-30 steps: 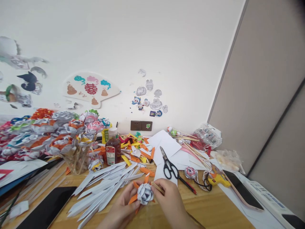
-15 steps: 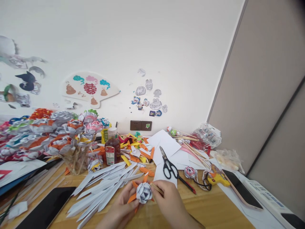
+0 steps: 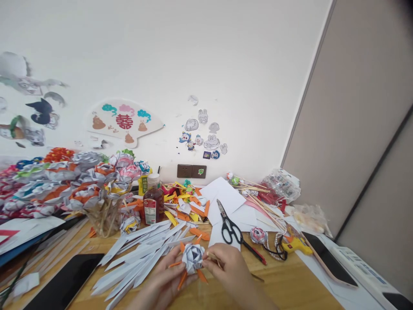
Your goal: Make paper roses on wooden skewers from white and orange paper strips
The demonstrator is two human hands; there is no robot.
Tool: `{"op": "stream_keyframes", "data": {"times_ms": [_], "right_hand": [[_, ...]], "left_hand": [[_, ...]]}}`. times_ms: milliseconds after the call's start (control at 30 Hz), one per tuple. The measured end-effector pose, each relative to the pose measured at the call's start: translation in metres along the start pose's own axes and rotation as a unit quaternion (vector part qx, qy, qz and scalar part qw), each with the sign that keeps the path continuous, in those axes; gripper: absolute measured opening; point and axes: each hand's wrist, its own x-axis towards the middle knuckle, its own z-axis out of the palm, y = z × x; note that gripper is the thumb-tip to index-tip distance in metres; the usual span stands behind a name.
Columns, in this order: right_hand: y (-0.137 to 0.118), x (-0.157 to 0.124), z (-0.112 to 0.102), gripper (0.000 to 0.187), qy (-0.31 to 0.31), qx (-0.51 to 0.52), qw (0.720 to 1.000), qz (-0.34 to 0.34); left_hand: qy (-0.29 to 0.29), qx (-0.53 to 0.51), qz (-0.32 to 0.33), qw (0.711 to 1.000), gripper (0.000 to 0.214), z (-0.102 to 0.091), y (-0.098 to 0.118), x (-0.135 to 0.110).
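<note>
Low over the wooden table, a folded paper flower (image 3: 193,257) with a white-grey centre and orange strips sticking out round it faces me. My left hand (image 3: 169,272) is closed on its left side, thumb at the front. At the flower's right edge, my right hand (image 3: 222,263) pinches a thin wooden stick (image 3: 214,257), with its fingertips touching the paper petals. White folded paper strips (image 3: 145,254) lie spread to the left of the hands. Black-handled scissors (image 3: 229,226) rest on white paper just beyond my right hand.
Many finished paper flowers (image 3: 80,172) crowd the left back. A brown bottle (image 3: 153,202) stands by orange and yellow paper pieces (image 3: 185,204). One dark phone (image 3: 64,280) lies left, another phone (image 3: 329,258) right. A yellow glue gun (image 3: 297,245) sits near a pink-white flower (image 3: 258,235).
The flower has turned and tilted in my hands, so its orange strips now spread more visibly below and left. It has shifted slightly left. The camera view has moved a little.
</note>
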Motion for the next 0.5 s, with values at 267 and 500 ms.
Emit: {"op": "stream_keyframes", "data": {"times_ms": [267, 500], "right_hand": [[-0.0027, 0.0003, -0.0042, 0.01, -0.034, -0.028, 0.999, -0.028], [-0.0032, 0.0004, -0.0064, 0.015, -0.036, -0.042, 0.997, -0.063]], "left_hand": [[0.004, 0.018, -0.006, 1.0, 0.032, -0.0023, -0.003, -0.0017], [0.025, 0.026, -0.019, 0.999, 0.036, -0.0028, -0.0043, -0.0009]]}}
